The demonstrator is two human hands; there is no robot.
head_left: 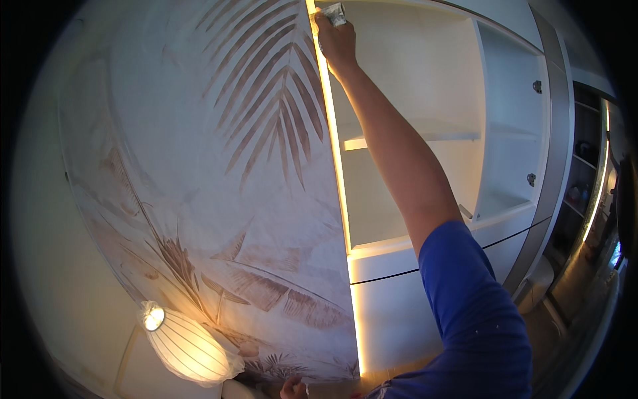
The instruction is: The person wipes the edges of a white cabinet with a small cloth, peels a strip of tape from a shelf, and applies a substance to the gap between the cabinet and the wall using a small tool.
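Note:
My right arm, in a blue sleeve, stretches up across the white open cabinet (419, 63). At its top left edge, my right hand (336, 44) is closed round a crumpled white and grey cloth (333, 13). Hand and cloth are against the glowing light strip (337, 156) that runs down the cabinet's side. Low in the picture, my left hand (293, 388) shows only in part, its fingers curled; whatever it may hold is hidden.
Left of the strip is a wall panel (179, 106) printed with brown leaves. A lit, ribbed lamp (193, 349) in clear wrapping hangs before it at lower left. The cabinet has a shelf (432, 133) and metal hinges (537, 86); dark lit shelving (585, 159) stands far right.

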